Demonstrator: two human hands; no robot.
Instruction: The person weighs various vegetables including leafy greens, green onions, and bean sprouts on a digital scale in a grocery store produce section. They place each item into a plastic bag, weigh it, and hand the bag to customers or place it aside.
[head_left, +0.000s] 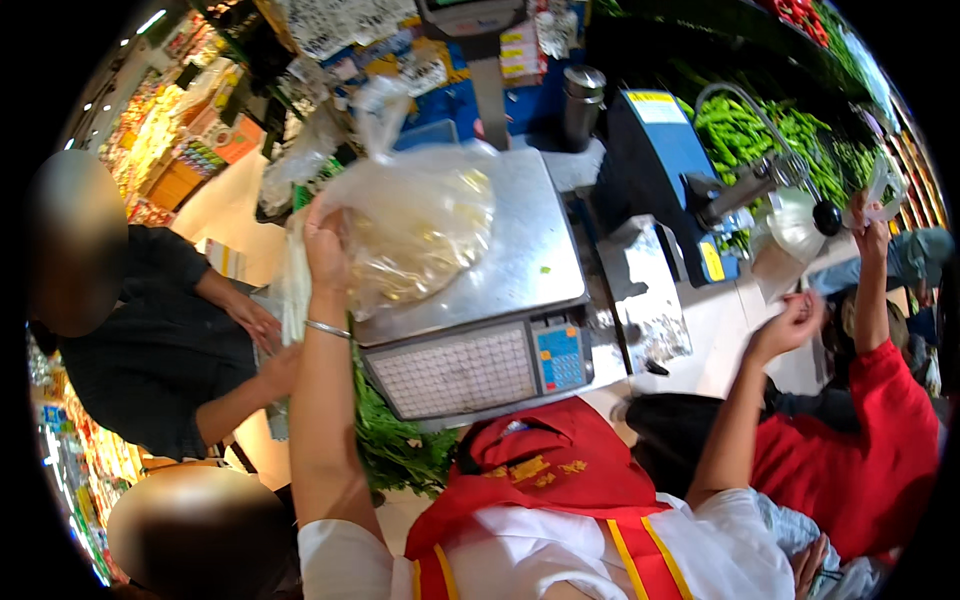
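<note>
A knotted clear plastic bag [415, 235] of thin yellowish produce, perhaps bean sprouts, rests on the steel pan [535, 230] of a weighing scale. My left hand [326, 245] grips its left side, the fingers partly hidden by the plastic. Below the pan are the scale's key grid [455, 370] and a blue keypad [562, 357]. Out to the right, my right hand [793, 322] is raised with its fingers curled in and slightly blurred; I see nothing in it. It is nearest to the bag-sealing device with a black knob [826, 217].
A person in dark clothes [140, 350] stands close on the left, hands near the scale. On the right, a person in red [850, 450] holds up a plastic bag [882, 190]. Green peppers [740, 130] lie behind the blue machine [660, 170]. A metal canister [583, 105] stands beyond the pan.
</note>
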